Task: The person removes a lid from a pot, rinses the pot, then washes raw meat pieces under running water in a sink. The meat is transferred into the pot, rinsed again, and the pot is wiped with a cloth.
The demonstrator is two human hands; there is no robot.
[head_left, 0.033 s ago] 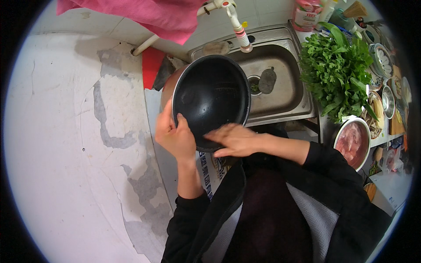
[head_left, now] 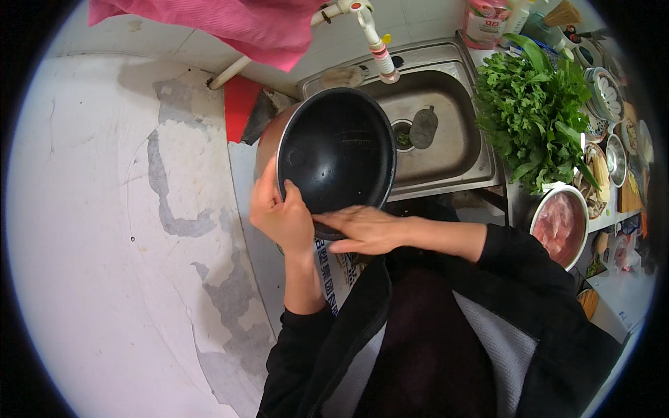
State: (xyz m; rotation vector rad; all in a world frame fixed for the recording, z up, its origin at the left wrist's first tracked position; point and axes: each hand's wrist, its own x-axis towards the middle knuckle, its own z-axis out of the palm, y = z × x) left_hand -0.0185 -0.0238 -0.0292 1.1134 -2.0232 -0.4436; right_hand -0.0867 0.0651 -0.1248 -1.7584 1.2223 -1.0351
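Observation:
A deep pot (head_left: pixel 341 153) with a black inside, a pale rim and a reddish-brown outside is tilted so its mouth faces me, in front of the sink's left part. My left hand (head_left: pixel 282 212) grips its near-left rim, thumb over the edge and fingers on the outside. At the near edge, my right hand (head_left: pixel 366 228) reaches over the rim with fingers stretched out flat, touching or close to the inner wall. A few specks show on the black surface. The steel sink (head_left: pixel 453 157) behind holds a grey oval drain cover (head_left: pixel 423 129) beside the drain.
A white tap (head_left: pixel 380 52) hangs over the sink, near a pink cloth (head_left: pixel 230 24). Right of it lie leafy greens (head_left: pixel 533 115), a metal bowl of raw meat (head_left: pixel 561 226) and stacked dishes (head_left: pixel 606 97). A stained white wall (head_left: pixel 104 209) borders my left.
My right hand has slid left along the pot's near rim, closer to my left hand. The pot has shifted very slightly; my left hand keeps its grip.

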